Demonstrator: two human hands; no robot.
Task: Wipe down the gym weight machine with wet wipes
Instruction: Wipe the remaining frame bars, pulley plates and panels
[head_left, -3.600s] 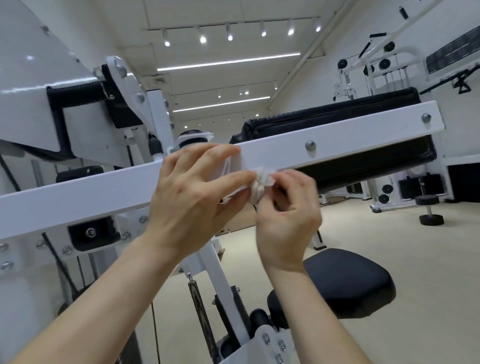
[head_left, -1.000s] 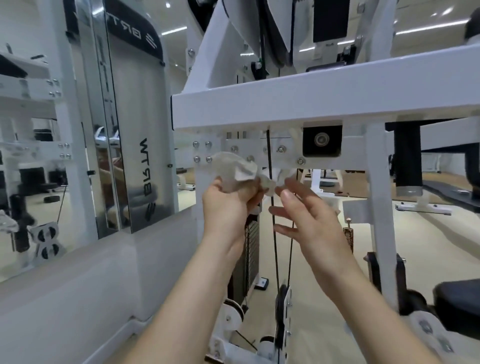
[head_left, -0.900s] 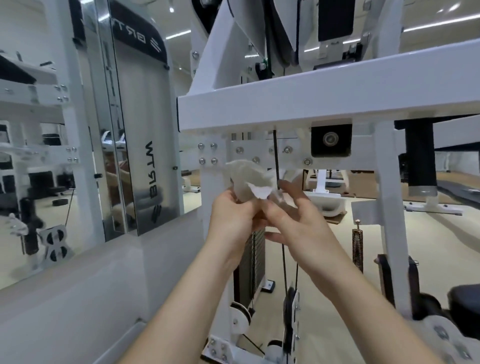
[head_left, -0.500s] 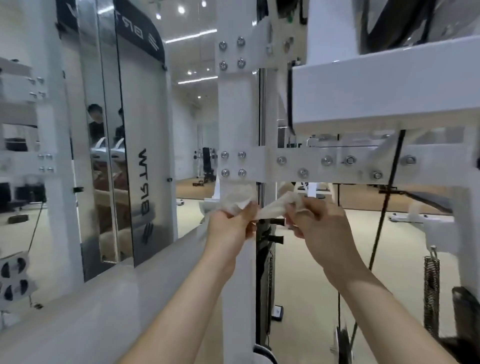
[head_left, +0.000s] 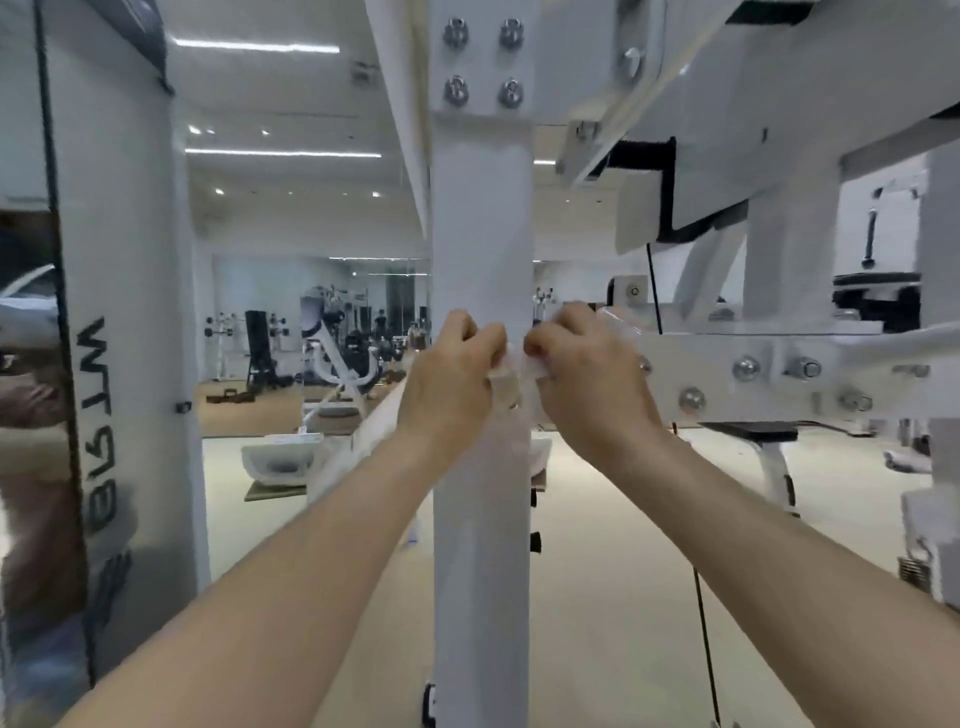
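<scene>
A white upright post of the weight machine stands straight in front of me. Both hands are raised at chest height against it. My left hand and my right hand each pinch an end of a small white wet wipe, which is stretched between them on the face of the post. Most of the wipe is hidden behind my fingers. A bolted white crossbar runs off to the right from the post at hand height.
A tall white shroud with mirrored lettering stands at the left. Heavy white beams hang overhead at the right. A thin black cable drops to the right of the post. Beige floor and distant gym machines lie beyond.
My view has swung left along the frame from the horizontal beam to the upright post. Both hands kept hold of the wipe and now hold it stretched against the post.
</scene>
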